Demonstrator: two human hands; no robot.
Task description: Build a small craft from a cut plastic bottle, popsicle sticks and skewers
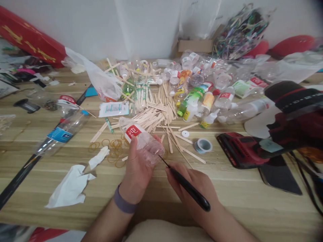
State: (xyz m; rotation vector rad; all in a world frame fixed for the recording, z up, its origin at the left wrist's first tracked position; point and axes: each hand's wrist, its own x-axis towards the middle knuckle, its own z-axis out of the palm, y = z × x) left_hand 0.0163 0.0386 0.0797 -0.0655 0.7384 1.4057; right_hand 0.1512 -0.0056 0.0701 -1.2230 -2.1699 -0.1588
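A clear plastic bottle with a red and white label (144,138) lies tilted in my left hand (138,168), whose fingers are wrapped round it. Its base points toward my right side. My right hand (193,188) is closed round the black handle of a thin pointed tool (189,189). The metal tip of the tool meets the base of the bottle; whether it has gone through the plastic is too small to tell. Beyond the bottle lies a spread of wooden sticks (153,116), and yellow rubber bands (114,151) are on the table just left of it.
Many plastic bottles (224,97) crowd the back right. A red and black power drill (252,151) stands at the right by a dark phone (280,176). A wire spool (203,146) sits right of the sticks. Left are torn tissue (72,188) and a blue-labelled bottle (60,134).
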